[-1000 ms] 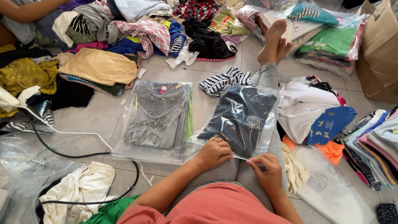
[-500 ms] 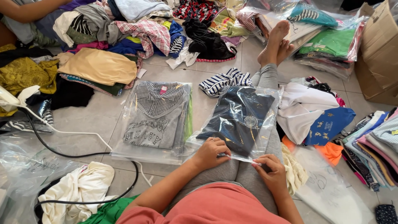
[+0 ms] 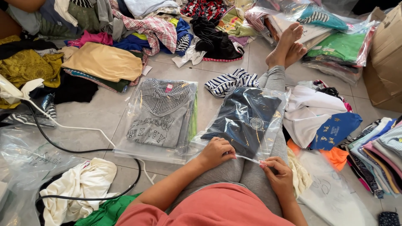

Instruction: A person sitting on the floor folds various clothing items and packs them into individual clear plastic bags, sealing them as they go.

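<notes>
We are sitting on a pale tiled floor (image 3: 217, 62), and clothes are lying all over it. A clear bag holding a grey checked top (image 3: 161, 115) is resting flat on the tiles beside us. A tan folded garment (image 3: 104, 62) is sitting on a stack further off. A black cable (image 3: 67, 147) and a white cord (image 3: 63, 126) are trailing across the tiles. A cream cloth (image 3: 79, 188) is lying crumpled near our left, and a striped piece (image 3: 228, 81) is lying by our legs.
</notes>
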